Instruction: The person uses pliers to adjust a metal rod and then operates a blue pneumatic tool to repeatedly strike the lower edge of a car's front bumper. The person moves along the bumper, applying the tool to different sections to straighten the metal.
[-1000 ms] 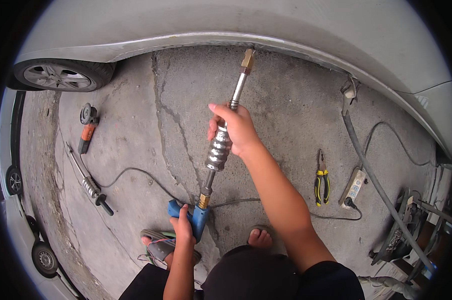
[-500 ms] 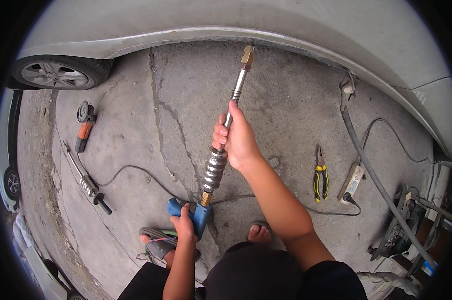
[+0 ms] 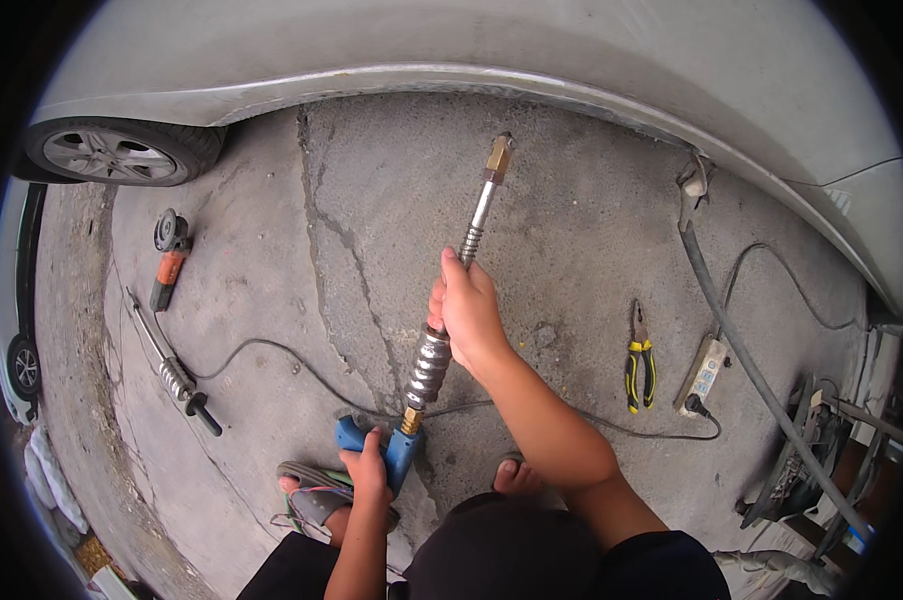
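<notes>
My right hand (image 3: 469, 315) is closed round the steel rod (image 3: 485, 205) of a long puller tool, just above its ribbed metal weight (image 3: 429, 365). My left hand (image 3: 366, 464) grips the tool's blue handle (image 3: 402, 450) low in the view, with a brass fitting (image 3: 410, 422) just above it and thin coloured wires hanging below. At the far end, the tool's brass tip (image 3: 498, 158) appears apart from the lower edge of the pale car body (image 3: 452, 40), pointing toward it. The concrete floor (image 3: 252, 420) lies beneath, with my sandalled feet near the handle.
An orange grinder (image 3: 170, 265) and a second puller (image 3: 172, 370) lie at left, near a car wheel (image 3: 112, 155). Yellow-black pliers (image 3: 642, 365) and a power strip (image 3: 704, 370) lie at right, with cables, a long grey bar (image 3: 742, 350) and a metal frame (image 3: 792, 450).
The tool's tip has moved down, away from the car's edge. My right hand shifted from the weight up onto the rod, then came lower with the tool.
</notes>
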Available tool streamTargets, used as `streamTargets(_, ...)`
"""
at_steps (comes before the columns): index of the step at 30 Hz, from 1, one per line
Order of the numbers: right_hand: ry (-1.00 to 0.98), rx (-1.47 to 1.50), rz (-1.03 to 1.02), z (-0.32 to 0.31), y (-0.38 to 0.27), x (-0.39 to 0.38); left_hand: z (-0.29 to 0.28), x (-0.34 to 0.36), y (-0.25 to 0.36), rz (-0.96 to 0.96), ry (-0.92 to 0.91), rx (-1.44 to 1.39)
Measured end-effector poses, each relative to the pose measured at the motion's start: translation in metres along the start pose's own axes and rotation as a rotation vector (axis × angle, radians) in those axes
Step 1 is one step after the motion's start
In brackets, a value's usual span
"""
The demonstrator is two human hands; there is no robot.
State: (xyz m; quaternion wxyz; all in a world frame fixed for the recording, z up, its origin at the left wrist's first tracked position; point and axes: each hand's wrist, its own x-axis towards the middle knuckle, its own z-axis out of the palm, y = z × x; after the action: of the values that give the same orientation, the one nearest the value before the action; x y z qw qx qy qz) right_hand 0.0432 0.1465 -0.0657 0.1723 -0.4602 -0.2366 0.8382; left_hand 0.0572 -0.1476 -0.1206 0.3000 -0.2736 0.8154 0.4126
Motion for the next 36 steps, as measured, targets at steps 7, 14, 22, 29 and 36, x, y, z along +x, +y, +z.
streamTargets(7,-0.166,-0.029,-0.066,0.013,-0.015,0.011,0.011,0.002,0.026,-0.014,0.049,-0.001)
streamTargets(14,-0.223,-0.056,-0.101,0.016,-0.019,0.015,0.009,0.005,0.025,-0.007,0.044,-0.028)
streamTargets(22,-0.477,-0.087,-0.019,-0.001,0.014,0.023,0.013,0.001,0.035,-0.091,0.014,-0.171)
streamTargets(29,-0.322,-0.013,-0.161,0.018,-0.046,0.046,0.011,0.002,0.037,-0.075,0.028,-0.081)
streamTargets(36,-0.397,-0.154,-0.160,-0.009,0.028,0.015,0.008,0.003,0.023,-0.045,0.005,-0.028)
